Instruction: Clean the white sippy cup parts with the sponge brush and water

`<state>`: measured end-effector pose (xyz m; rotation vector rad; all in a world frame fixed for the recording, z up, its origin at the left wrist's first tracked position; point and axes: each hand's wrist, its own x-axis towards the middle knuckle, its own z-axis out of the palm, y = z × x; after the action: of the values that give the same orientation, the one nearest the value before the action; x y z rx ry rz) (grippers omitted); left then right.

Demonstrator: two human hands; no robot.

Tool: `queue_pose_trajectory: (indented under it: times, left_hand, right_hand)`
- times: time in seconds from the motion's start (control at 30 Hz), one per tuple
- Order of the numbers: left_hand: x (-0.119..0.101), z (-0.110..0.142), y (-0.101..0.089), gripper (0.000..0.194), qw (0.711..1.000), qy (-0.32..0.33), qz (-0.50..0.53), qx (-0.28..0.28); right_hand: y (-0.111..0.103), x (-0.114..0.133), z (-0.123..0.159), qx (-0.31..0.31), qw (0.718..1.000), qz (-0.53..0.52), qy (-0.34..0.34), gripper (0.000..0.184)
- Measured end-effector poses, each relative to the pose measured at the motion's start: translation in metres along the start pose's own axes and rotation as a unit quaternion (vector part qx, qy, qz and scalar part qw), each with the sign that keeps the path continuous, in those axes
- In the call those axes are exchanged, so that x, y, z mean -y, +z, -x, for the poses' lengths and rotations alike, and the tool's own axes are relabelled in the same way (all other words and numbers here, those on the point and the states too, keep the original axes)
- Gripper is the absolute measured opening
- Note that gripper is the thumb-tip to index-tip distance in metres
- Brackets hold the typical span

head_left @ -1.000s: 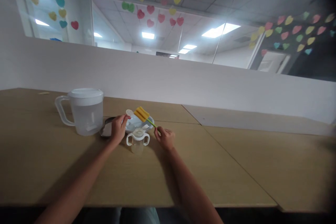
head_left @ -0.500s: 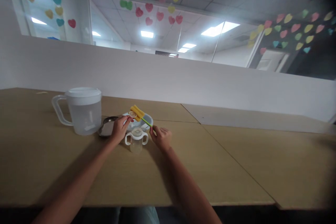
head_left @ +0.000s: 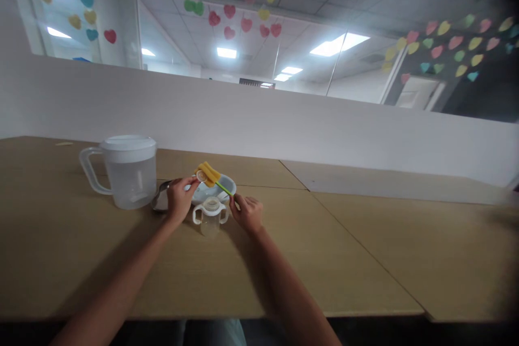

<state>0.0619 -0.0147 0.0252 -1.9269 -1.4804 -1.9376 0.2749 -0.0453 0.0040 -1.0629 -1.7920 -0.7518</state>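
Observation:
My right hand (head_left: pixel 246 212) pinches the green handle of a sponge brush; its yellow sponge head (head_left: pixel 208 173) is raised over a white bowl (head_left: pixel 225 183). My left hand (head_left: pixel 179 197) holds a small pale round piece (head_left: pixel 200 175) up against the sponge. A small clear cup with two white handles (head_left: pixel 211 216) stands on the table between my hands, just in front of the bowl.
A clear plastic jug with a white lid (head_left: pixel 128 171) stands left of my left hand. A dark metal plate (head_left: pixel 160 200) lies between jug and bowl. A white partition wall (head_left: pixel 284 124) runs behind the wooden table (head_left: pixel 344 248).
The sponge head has moved left and slightly up to meet the round piece in my left hand. Both hands shifted a little to the left.

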Motion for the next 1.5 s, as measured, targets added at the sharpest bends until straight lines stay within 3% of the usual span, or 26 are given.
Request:
queue_pose_trajectory:
  times: [0.17,0.43,0.57,0.73,0.93,1.5]
  left_hand:
    - [0.005,0.0,-0.001,0.015,0.999,-0.01,-0.022,-0.036]
    - [0.008,-0.008,-0.007,0.026,0.996,-0.031,0.017,-0.082]
    - [0.021,-0.013,-0.011,0.033,0.995,-0.051,0.011,-0.085]
    - [0.04,-0.019,-0.016,0.034,0.988,-0.065,-0.071,-0.123]
    - [0.062,-0.021,-0.018,0.032,0.983,-0.099,-0.149,-0.038]
    - [0.079,-0.018,-0.013,0.032,0.973,-0.12,-0.187,0.06]
  right_hand:
    - [-0.001,0.001,-0.001,0.002,1.0,0.014,0.003,0.034]
    - [-0.001,-0.001,-0.001,-0.027,0.992,0.014,0.12,0.039]
    - [0.001,-0.003,0.001,-0.034,0.994,0.013,0.104,0.039]
    - [0.003,-0.005,0.001,-0.071,0.994,0.017,0.082,0.035]
    - [0.006,-0.007,0.002,-0.087,0.993,0.018,0.083,0.035]
    - [0.003,-0.006,0.002,-0.066,0.996,0.011,0.063,0.034]
